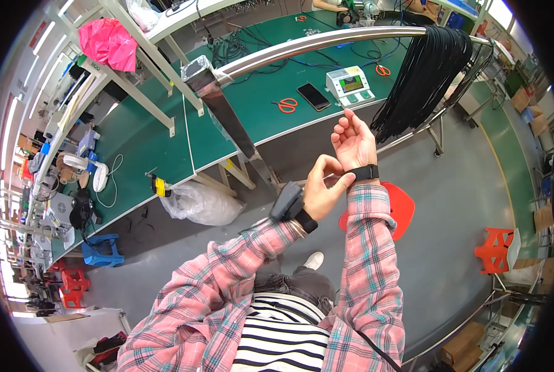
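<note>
My left hand (323, 191) reaches across to my right wrist, its thumb and fingers pinched on the black wrist strap (362, 172) there. My right hand (355, 141) is turned palm up, fingers loosely curled and apart, with nothing in it. On my left wrist sits a dark box-shaped device (287, 202) on a black band. Beyond my hands, a green-topped workbench (252, 118) carries a black phone (313, 97), red-handled scissors (285, 106) and a white instrument with a lit green display (349, 85).
A metal rail (314, 40) crosses ahead, with a thick bundle of black cables (416, 80) hanging at its right. A red stool (396, 209) stands below my right forearm. A clear plastic bag (199, 203) and a blue stool (102, 250) are at left.
</note>
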`<state>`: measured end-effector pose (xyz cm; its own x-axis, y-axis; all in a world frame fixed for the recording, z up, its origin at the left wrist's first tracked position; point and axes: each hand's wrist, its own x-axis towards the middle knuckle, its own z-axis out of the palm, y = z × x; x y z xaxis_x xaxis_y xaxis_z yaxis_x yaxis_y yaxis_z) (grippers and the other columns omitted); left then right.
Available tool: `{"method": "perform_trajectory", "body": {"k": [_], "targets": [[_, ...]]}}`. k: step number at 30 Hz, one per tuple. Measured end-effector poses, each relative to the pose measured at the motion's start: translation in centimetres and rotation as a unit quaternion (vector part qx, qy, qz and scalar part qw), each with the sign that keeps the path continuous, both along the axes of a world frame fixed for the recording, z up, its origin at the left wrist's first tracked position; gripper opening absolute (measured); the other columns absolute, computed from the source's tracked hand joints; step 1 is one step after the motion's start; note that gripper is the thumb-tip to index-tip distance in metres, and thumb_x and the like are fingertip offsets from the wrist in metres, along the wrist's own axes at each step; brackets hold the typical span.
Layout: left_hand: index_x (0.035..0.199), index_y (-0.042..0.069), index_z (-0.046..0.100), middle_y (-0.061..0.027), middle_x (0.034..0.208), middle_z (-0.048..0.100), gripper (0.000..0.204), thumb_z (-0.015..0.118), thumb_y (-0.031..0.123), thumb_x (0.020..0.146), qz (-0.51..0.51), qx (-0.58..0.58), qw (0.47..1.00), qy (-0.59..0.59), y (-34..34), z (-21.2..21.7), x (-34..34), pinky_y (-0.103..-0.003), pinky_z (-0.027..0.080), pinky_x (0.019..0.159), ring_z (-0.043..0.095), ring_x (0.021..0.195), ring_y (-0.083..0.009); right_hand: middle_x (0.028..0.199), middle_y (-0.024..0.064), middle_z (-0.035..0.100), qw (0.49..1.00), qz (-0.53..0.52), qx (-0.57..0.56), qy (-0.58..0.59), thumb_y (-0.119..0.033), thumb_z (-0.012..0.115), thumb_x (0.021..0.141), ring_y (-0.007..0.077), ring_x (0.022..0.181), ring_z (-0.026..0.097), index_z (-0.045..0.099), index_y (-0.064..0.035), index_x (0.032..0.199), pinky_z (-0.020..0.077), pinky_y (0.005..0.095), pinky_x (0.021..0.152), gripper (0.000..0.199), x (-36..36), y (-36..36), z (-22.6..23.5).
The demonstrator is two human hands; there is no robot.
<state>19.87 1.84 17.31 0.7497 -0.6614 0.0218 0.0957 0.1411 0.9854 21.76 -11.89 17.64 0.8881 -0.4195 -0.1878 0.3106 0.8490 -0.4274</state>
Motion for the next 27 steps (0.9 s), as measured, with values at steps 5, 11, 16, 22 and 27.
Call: {"method": "perform_trajectory", "body": {"k": [5,11,16,22,27], "targets": [[0.108,0.006,0.054,0.0008,0.099,0.058,0.032,0.056,0.035,0.094,-0.124,-0.120,0.939,0.298,-1.1,-1.4,-0.4,-0.029,0.048,0.080,0.057,0.089,-0.0091,0.086,0.0015,0.057,0.999,-0.030,0.018,-0.011,-0.020,0.053,0.094,0.0142,0.074,0.053,0.058,-0.0049,0.108,0.0476,0.0273,0.066,0.022,0.4,-0.3,1.5],[0.122,0.005,0.048,-0.0046,0.110,0.058,0.051,0.053,0.047,0.092,-0.224,-0.105,0.926,0.285,-0.1,-1.5,-1.9,-0.030,0.049,0.086,0.058,0.099,-0.0124,0.081,0.0013,0.058,0.994,-0.040,-0.094,-0.041,-0.020,0.053,0.094,0.0134,0.071,0.053,0.060,-0.0055,0.105,0.0462,0.0264,0.064,0.020,-0.1,-0.1,3.3],[0.130,0.004,0.041,-0.0075,0.115,0.057,0.054,0.051,0.044,0.094,-0.193,-0.104,0.919,0.329,0.8,-0.4,-0.7,-0.035,0.048,0.089,0.059,0.102,-0.0182,0.072,0.0004,0.060,0.878,-0.124,-0.439,0.145,-0.017,0.055,0.093,0.0131,0.062,0.055,0.065,-0.0058,0.094,0.0458,0.0250,0.057,0.015,-2.1,1.1,2.3],[0.129,0.003,0.042,-0.0110,0.116,0.057,0.053,0.053,0.041,0.094,-0.230,-0.087,0.906,0.344,-0.7,-0.8,-3.5,-0.035,0.048,0.090,0.059,0.101,-0.0214,0.067,0.0011,0.062,0.745,-0.140,-0.619,0.206,-0.015,0.057,0.091,0.0102,0.057,0.058,0.065,-0.0044,0.089,0.0465,0.0246,0.053,0.013,-3.8,3.5,-0.1],[0.126,0.003,0.044,-0.0131,0.116,0.057,0.053,0.054,0.043,0.093,-0.215,-0.029,0.930,0.295,-0.3,-0.9,-6.3,-0.035,0.048,0.090,0.059,0.103,-0.0221,0.068,0.0027,0.064,0.632,-0.128,-0.734,0.214,-0.013,0.059,0.090,0.0073,0.059,0.059,0.065,-0.0037,0.090,0.0471,0.0244,0.053,0.011,-5.1,3.2,0.2]]}}
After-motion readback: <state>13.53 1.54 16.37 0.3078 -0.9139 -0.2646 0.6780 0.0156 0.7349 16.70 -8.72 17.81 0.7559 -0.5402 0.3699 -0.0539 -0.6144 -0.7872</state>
